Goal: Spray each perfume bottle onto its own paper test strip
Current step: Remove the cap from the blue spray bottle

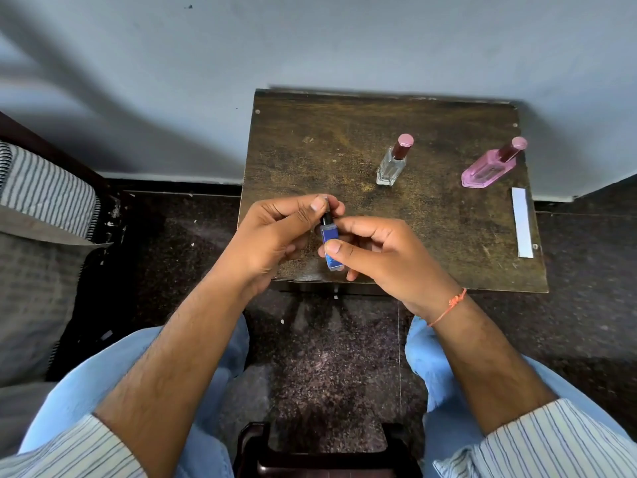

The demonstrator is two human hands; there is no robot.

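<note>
Over the near left part of the small wooden table [310, 160], both hands hold a small blue perfume bottle [330, 241]. My right hand [375, 257] grips its blue body. My left hand [275, 236] pinches the black cap at its top between thumb and fingers. A clear bottle with a dark pink cap [393, 160] stands upright at the table's middle. A pink bottle with a pink cap [491, 167] stands at the far right. A white paper strip [522, 222] lies flat along the right edge.
The table stands against a pale wall. A striped cushion on a seat [44, 198] is at the left. Dark speckled floor [327, 357] lies below, with my knees in light blue trousers and a dark stool edge [324, 446] at the bottom.
</note>
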